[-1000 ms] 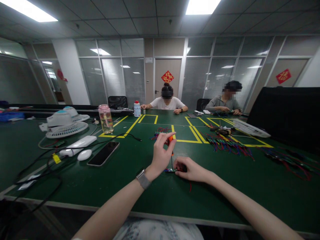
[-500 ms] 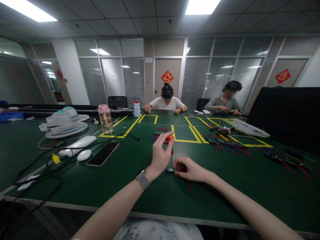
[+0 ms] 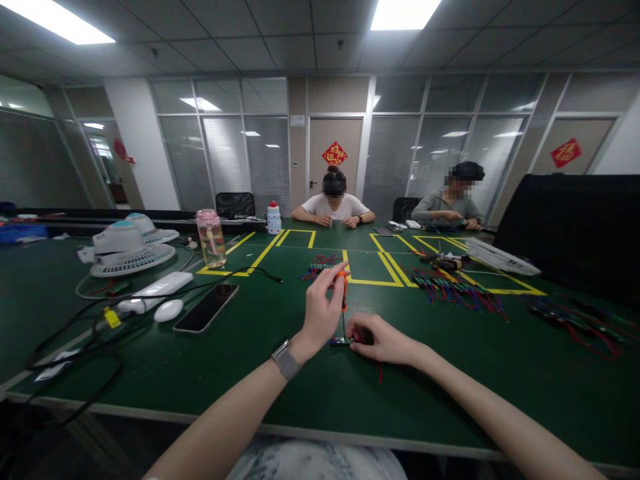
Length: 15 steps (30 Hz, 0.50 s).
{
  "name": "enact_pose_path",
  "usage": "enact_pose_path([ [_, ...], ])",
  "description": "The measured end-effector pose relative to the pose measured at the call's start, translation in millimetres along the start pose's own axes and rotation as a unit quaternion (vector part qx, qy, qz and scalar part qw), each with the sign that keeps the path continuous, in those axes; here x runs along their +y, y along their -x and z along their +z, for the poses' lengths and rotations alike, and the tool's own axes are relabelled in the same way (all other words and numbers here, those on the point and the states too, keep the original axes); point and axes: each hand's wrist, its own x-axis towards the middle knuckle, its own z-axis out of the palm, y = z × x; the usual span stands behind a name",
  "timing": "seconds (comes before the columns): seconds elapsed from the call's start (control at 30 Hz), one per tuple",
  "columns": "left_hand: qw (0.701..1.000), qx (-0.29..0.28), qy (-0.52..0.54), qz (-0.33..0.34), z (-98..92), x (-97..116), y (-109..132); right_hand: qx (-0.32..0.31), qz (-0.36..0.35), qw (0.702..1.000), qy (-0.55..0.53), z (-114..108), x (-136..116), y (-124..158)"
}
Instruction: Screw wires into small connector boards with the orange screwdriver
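Observation:
My left hand (image 3: 323,307) is closed around the orange-and-black handle of a screwdriver (image 3: 345,300), between thumb and fingers. The screwdriver stands nearly upright, its thin shaft reaching down to a small green circuit board (image 3: 340,341) on the table. Whether the tip sits in a screw is too small to tell. My right hand (image 3: 383,340) rests on the table at the board's right end, its fingers pinching that end. A red wire (image 3: 381,373) comes out below this hand; other wires are partly hidden under the fingers.
Wired boards lie beyond my left hand (image 3: 323,267) and in a pile (image 3: 455,293) at right. To the left are a phone (image 3: 206,308), a white mouse (image 3: 169,311), a power strip (image 3: 157,291), fans (image 3: 133,257) and a bottle (image 3: 211,240). Two people sit opposite.
The fingers of my left hand have shifted slightly around the screwdriver handle. My right hand and the board stay put. Across the table, one person's hand has moved inward.

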Motion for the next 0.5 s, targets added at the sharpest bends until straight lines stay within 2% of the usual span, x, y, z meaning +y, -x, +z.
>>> enact_pose_path([
  [0.2, 0.997, 0.03, -0.055, 0.053, -1.3, 4.1, -0.6, 0.003, 0.0, 1.0, 0.002, 0.1, 0.7, 0.2],
  [0.4, 1.0, -0.005, -0.012, 0.024, -0.1, 2.3, 1.1, 0.002, 0.006, 1.0, -0.002, -1.1, -2.3, 0.0],
  [0.5, 1.0, 0.0, -0.003, 0.008, 0.9, -0.3, 0.7, 0.001, 0.007, 1.0, -0.005, -1.0, -2.4, 0.0],
])
